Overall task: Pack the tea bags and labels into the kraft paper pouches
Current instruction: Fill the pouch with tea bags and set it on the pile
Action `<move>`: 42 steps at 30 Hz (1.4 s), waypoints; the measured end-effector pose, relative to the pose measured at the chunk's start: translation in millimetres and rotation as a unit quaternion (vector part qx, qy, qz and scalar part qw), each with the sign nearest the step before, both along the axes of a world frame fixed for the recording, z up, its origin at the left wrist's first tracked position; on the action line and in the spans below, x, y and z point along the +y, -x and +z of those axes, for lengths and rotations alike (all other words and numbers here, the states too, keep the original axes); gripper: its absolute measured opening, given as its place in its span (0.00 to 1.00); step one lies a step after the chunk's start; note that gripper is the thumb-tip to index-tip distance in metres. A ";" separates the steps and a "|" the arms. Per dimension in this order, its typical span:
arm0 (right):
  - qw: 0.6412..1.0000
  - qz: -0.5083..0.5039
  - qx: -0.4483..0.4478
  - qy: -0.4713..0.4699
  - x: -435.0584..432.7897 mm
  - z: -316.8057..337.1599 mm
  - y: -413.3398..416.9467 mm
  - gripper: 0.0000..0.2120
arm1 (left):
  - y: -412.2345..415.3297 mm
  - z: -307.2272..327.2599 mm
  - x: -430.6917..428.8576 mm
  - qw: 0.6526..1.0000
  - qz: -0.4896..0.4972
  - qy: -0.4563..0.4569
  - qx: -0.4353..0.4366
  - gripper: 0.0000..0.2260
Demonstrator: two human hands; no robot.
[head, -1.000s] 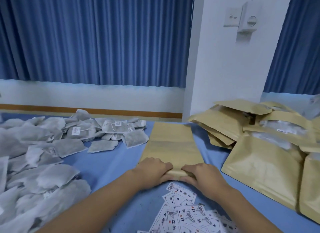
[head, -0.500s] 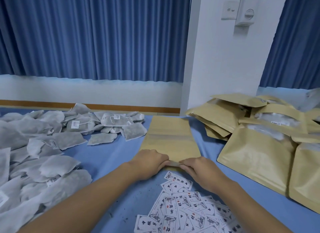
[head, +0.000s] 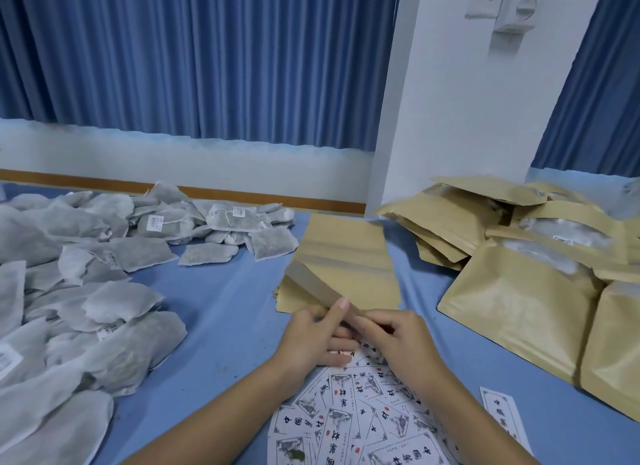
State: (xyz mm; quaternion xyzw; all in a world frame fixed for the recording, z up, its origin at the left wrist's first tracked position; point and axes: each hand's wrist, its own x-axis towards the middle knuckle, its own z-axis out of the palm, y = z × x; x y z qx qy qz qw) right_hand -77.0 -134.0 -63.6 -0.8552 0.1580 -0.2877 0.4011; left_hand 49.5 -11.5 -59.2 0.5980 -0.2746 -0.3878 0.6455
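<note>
View: head camera, looking down across the blue-covered worktop point(head: 225, 326).
Top pouch point(head: 322, 289): one flat kraft pouch at the middle of the worktop, tilted up on edge over the pouch stack point(head: 349, 256). Its far left corner is raised and its near end sits between the two hands.
Left hand point(head: 311, 340): curled on the near end of the top pouch, with one finger laid straight along the raised face and the others tucked beneath.
Right hand point(head: 398, 340): fingers bent, pinching the same near end from the right. The fingertips are partly hidden by the paper.
Change: half a second ago both hands lay on the near edge of the stack and every pouch was flat. Now one pouch has been peeled off and lifted away from the rest.
Meaning: a single empty pouch looks separated and ready to have its mouth opened. Filling has not started on it.
Tea bags point(head: 86, 291): a loose heap along the left edge, well apart from the hands.
Labels point(head: 346, 426): printed slips scattered at the near edge, just under the wrists. A stray label point(head: 502, 416) lies further right.
Filled pouches point(head: 519, 302): piled at the right edge and far right corner, some showing white contents at the mouth.
Next: probably spread the mouth, then reach left for bags.
</note>
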 end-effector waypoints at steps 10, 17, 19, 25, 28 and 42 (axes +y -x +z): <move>0.976 0.123 -0.017 -0.180 -2.4 -2.6 -1.2 0.13 | -2.6 -9.9 2.9 0.997 -0.044 0.070 -0.003 0.21; 0.974 0.101 -0.026 -0.201 -7.7 -3.6 -1.8 0.11 | -1.7 -13.1 3.0 0.996 -0.045 0.077 -0.015 0.17; 0.979 0.086 -0.027 -0.183 -5.1 -3.7 -1.9 0.08 | -1.4 -14.4 2.4 0.997 -0.038 0.070 -0.021 0.17; 1.000 0.018 0.004 0.005 11.0 -4.4 -4.2 0.07 | -1.8 -20.3 -0.7 0.998 -0.027 0.055 -0.024 0.09; 1.000 -0.006 -0.018 -0.007 13.5 -2.6 -4.4 0.06 | -1.6 -19.2 0.6 0.997 -0.040 0.055 -0.031 0.06; 0.976 -0.136 0.028 0.169 22.2 0.6 -8.6 0.08 | 6.7 -14.7 -3.9 0.994 0.028 -0.010 -0.109 0.20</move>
